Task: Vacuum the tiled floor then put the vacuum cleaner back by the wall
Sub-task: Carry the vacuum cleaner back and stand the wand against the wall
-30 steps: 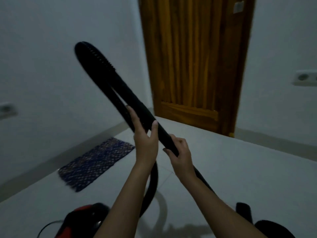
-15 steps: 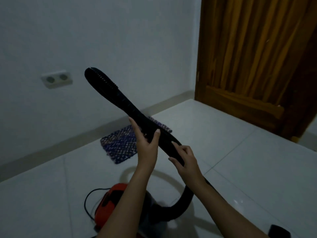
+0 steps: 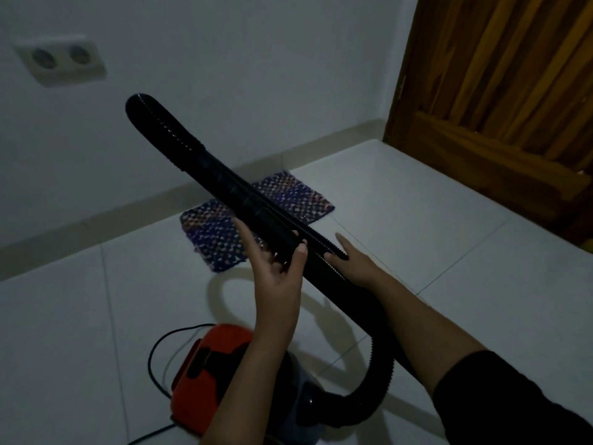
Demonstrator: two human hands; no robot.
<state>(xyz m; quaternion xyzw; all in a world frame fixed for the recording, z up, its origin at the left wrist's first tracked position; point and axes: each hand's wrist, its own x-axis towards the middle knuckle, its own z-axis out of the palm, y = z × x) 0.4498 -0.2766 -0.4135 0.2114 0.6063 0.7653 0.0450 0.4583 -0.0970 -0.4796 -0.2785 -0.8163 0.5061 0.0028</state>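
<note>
**Vacuum cleaner body** (image 3: 208,374): red and dark, standing on the tiled floor (image 3: 433,226) at the bottom of the view, apart from the wall (image 3: 224,75). All places below are given from it.

**Wand** (image 3: 244,200): black rigid tube held in the air above the body. It slants up and away toward the wall, with a flattened nozzle (image 3: 150,114) at the high end, well clear of the floor.

**Hose** (image 3: 382,380): black and ribbed, curving from the wand's low end down to the body's right side.

**Cord** (image 3: 157,358): thin black loop on the floor just left of the body.

**Left hand** (image 3: 276,268): above the body, under the wand's middle. Grip clamped on the wand, thumb over the top, fingers beneath.

**Right hand** (image 3: 356,264): above the body and to the right, on the wand's far side. Grip closed on the tube by curled fingers, with one finger lying straight.

**Mat** (image 3: 218,226): woven, purple-toned, beyond the body and near the wall's foot.

**Socket** (image 3: 59,61): double, on the wall, up and left of the body.

**Door** (image 3: 497,91): wooden, beyond the body to the right.

**Handling (judged)**
- The wand is probably stiff, light and smooth, so it may twist in a loose hold. Take it mid-length, as it is held here.
- The hose looks soft and springy and will tug the body along.
- The body is likely the heavy part, so carry it by its lid rather than the hose. A dark recess on the lid may be a handle, but it is too dim to confirm.
</note>
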